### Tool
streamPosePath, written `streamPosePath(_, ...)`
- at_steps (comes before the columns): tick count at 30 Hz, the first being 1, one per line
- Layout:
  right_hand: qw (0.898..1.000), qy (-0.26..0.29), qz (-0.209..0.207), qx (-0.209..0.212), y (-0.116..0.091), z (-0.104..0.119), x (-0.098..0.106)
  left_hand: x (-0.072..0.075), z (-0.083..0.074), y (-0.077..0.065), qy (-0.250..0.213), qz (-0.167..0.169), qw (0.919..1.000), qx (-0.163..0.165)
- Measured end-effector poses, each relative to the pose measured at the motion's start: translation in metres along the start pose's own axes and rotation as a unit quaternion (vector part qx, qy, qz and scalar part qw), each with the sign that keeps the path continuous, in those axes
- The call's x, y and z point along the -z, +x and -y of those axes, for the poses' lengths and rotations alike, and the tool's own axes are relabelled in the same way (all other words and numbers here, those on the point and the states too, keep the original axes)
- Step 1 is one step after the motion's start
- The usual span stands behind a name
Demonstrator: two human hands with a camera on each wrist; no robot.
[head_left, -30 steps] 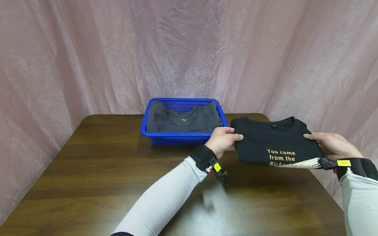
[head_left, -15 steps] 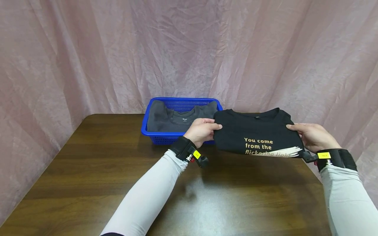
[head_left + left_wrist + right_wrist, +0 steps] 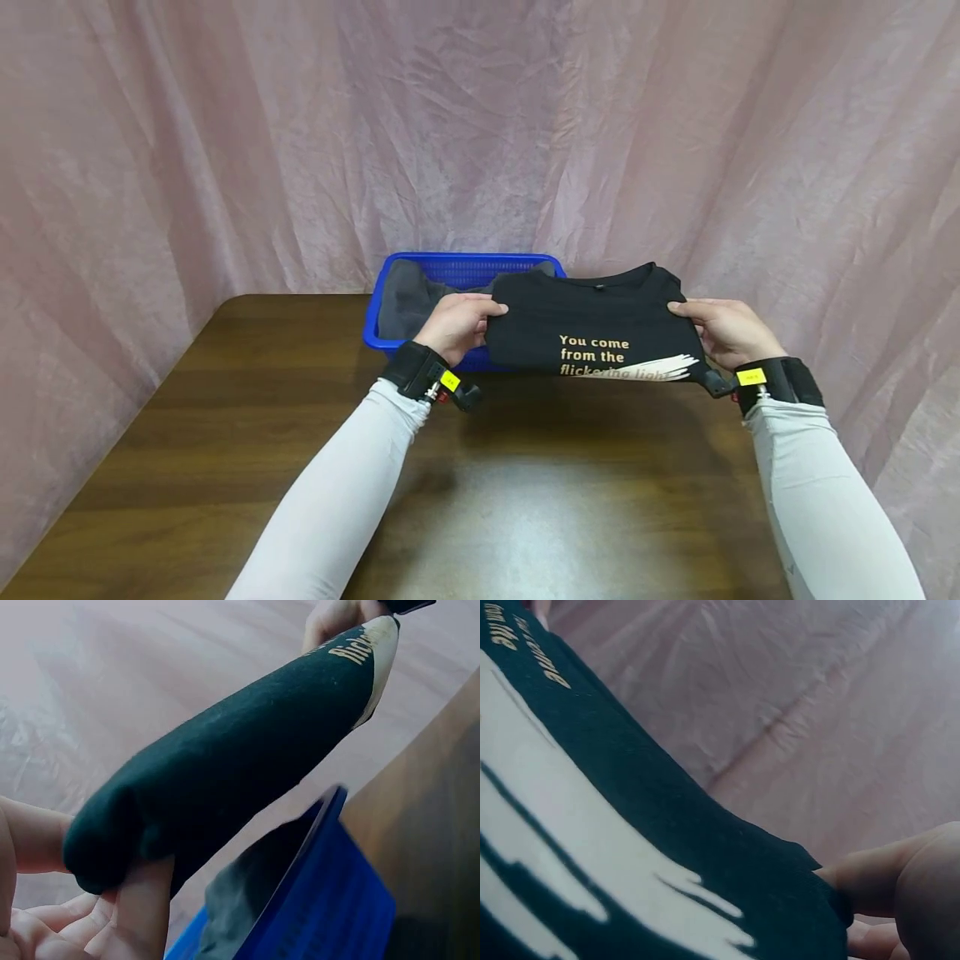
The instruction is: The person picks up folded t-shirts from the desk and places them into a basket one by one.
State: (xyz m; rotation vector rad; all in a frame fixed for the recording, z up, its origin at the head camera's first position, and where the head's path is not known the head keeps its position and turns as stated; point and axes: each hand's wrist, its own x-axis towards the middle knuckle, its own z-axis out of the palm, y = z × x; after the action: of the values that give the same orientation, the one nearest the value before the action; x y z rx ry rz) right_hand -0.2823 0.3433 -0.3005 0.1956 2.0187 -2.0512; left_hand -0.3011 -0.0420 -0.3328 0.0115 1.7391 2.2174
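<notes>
A folded black T-shirt with yellow lettering and a white brush-stroke print is held up between both hands, above the table. My left hand pinches its left edge, thumb on top and fingers beneath, as the left wrist view also shows. At the opposite edge my right hand grips the shirt the same way. Behind and partly hidden by the shirt stands a blue plastic basket. Inside lies a folded dark grey shirt, whose right part the black shirt covers in the head view.
The brown wooden table extends to the left and front of the basket. A pink curtain hangs right behind the table's far edge. Each wrist wears a black strap with a small camera.
Both hands have carried the black T-shirt leftward and somewhat away from the body, from right of the basket to overlapping its right part in the head view. Both grips stay the same.
</notes>
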Motion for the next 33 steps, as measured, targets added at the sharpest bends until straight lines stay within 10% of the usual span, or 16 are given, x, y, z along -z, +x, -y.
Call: streamPosePath(33,0.999,-0.043,-0.005,0.027,0.092,0.007,-0.131,0.117,-0.031,-0.002,0.012,-0.099,0.9950,-0.006)
